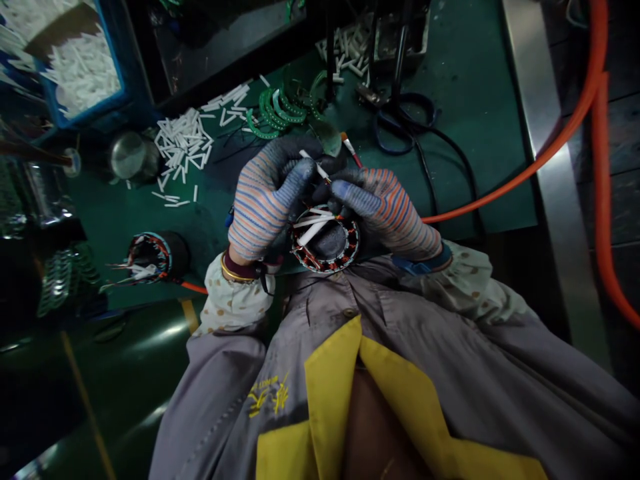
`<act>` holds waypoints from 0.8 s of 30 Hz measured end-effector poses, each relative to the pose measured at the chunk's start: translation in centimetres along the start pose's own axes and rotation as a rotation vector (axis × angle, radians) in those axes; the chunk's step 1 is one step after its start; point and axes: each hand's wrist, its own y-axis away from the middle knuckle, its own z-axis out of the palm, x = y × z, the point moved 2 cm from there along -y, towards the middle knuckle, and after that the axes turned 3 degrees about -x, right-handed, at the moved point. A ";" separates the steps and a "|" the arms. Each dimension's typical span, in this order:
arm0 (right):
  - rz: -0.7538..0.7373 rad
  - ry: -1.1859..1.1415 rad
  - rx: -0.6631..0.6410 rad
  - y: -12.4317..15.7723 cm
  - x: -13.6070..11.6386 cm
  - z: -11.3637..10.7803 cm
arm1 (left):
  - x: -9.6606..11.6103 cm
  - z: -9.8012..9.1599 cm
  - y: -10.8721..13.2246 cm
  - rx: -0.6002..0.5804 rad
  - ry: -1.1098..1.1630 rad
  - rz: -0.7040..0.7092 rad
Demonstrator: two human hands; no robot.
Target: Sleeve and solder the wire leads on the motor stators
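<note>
A motor stator [353, 250], a ring with dark windings and red-orange insulation, sits close against my body. Several white sleeves lie across its opening. Over its far edge, my left hand [267, 197], in a striped glove with grey fingers, pinches a thin white sleeve [321, 171] between thumb and fingers. My right hand [387, 207], gloved alike, is closed at the sleeve's lower end, where a bit of coppery wire shows. Its fingertips seem to grip that wire, though they partly hide it.
Loose white sleeves [184, 143] and green curved strips [280, 110] lie beyond my left hand. A blue bin [120, 100] holds more sleeves. Black-handled scissors [395, 133], a brush [351, 148] and an orange hose [520, 180] are to the right. Another stator [173, 253] stands left.
</note>
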 end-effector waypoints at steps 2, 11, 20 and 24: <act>0.005 -0.008 -0.002 0.0 0.0 -0.1 | -0.2 0.1 0.0 0.014 0.001 -0.007; -0.113 0.057 0.039 -0.1 1.0 0.5 | 1.3 -0.8 -0.1 -0.047 -0.078 -0.031; -0.159 0.088 -0.084 0.6 2.2 -1.8 | 1.3 1.3 -0.2 0.060 -0.050 -0.033; -0.238 0.174 -0.178 0.3 2.5 -3.2 | 1.0 0.9 -1.6 -0.134 0.025 -0.030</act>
